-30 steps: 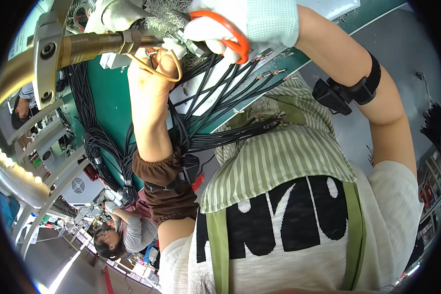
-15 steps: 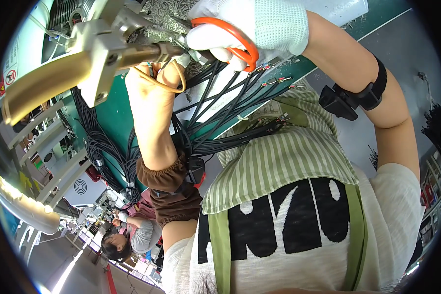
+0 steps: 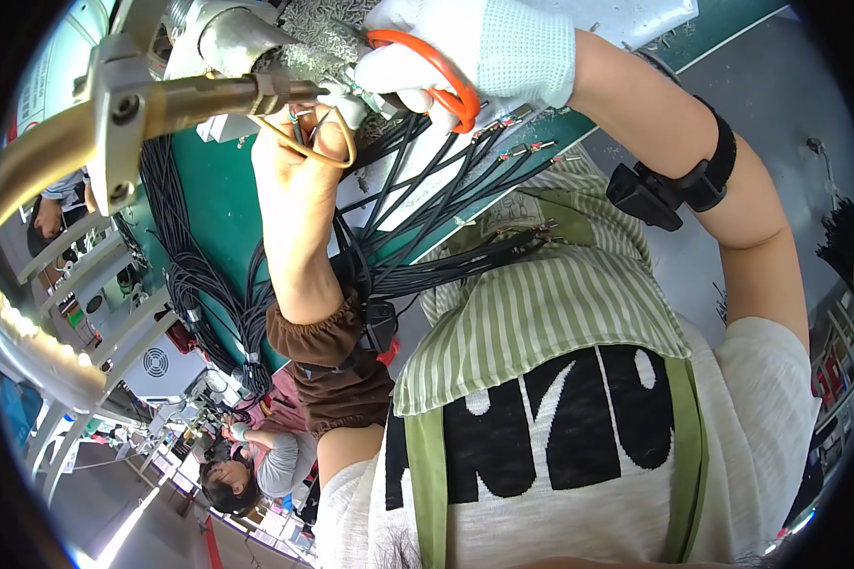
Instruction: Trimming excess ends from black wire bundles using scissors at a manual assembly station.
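Observation:
My right hand (image 3: pixel 422 71), in a white knitted glove, closes on scissors with orange handles (image 3: pixel 468 98); their blades point left. Left of it my bare left hand (image 3: pixel 299 171) has bent fingers around a cable end with thin coloured wires (image 3: pixel 295 123). A tan loop like a rubber band (image 3: pixel 352 152) crosses that hand, and a white cover sits on a fingertip. The metal nozzle in front partly hides the fingers. Black cables (image 3: pixel 446 272) with stripped, coloured wire ends fan out below both hands and over my striped apron (image 3: pixel 541 313).
A brass-coloured pipe with a metal clamp (image 3: pixel 116 109) reaches in from the left. Small cut scraps (image 3: pixel 324 33) heap behind the hands on the green table (image 3: pixel 204 213). More coiled black cable (image 3: pixel 194 275) lies at left. A co-worker (image 3: pixel 247 474) sits beyond, lower left.
The view has shifted slightly, so the pipe and clamp appear farther left. Both hands keep their grip, with the scissors nearly in the same place. Another person shows at far left.

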Action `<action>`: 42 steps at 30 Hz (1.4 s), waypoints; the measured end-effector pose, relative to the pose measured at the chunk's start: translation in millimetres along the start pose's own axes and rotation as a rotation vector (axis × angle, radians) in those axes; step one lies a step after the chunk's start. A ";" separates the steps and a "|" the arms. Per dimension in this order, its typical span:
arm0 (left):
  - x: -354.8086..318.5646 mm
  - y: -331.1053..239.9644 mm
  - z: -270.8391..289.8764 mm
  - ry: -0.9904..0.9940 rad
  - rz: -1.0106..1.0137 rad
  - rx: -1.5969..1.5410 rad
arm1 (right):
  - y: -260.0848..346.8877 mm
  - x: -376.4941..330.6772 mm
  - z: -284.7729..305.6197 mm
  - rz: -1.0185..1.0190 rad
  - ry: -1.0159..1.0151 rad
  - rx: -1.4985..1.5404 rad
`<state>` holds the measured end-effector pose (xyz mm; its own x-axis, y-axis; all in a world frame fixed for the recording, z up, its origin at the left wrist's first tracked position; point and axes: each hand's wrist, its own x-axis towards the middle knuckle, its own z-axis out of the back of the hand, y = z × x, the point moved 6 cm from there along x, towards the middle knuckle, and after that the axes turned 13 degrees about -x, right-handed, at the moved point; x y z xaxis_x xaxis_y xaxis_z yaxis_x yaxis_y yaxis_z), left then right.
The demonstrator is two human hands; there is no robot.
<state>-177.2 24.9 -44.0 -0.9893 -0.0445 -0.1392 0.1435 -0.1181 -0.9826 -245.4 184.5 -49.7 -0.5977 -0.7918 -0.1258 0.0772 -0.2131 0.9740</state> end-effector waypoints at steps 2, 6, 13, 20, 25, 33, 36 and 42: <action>-6.2 4.8 2.7 -0.028 0.041 -0.098 | 0.7 -0.7 -1.6 -0.057 -0.033 0.058; -29.3 5.5 26.1 -0.276 -0.182 -0.179 | -1.4 -11.1 -12.8 0.059 -0.134 0.399; -64.4 -5.0 -11.2 0.038 0.110 -0.313 | 18.1 -85.0 0.3 -0.076 -0.307 -0.223; -14.1 3.9 -8.7 0.110 0.224 -0.189 | 9.6 -56.3 9.6 0.346 -0.473 -0.252; -2.0 2.1 1.9 0.003 0.124 -0.145 | -8.1 -2.3 -0.2 0.101 -0.296 0.099; 0.6 0.5 -0.8 -0.013 -0.006 -0.021 | -12.7 3.8 -8.5 -0.053 -0.068 0.114; 0.4 4.7 2.4 -0.019 0.010 -0.019 | -9.5 3.1 -5.8 0.094 -0.122 0.011; 1.7 -3.8 -1.8 -0.014 0.003 -0.011 | -6.4 -0.2 -4.6 0.124 -0.091 0.078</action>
<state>-179.5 27.1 -40.8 -0.9883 -0.0590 -0.1404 0.1461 -0.1067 -0.9835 -242.1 183.4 -56.7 -0.6574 -0.7535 0.0099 0.0946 -0.0694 0.9931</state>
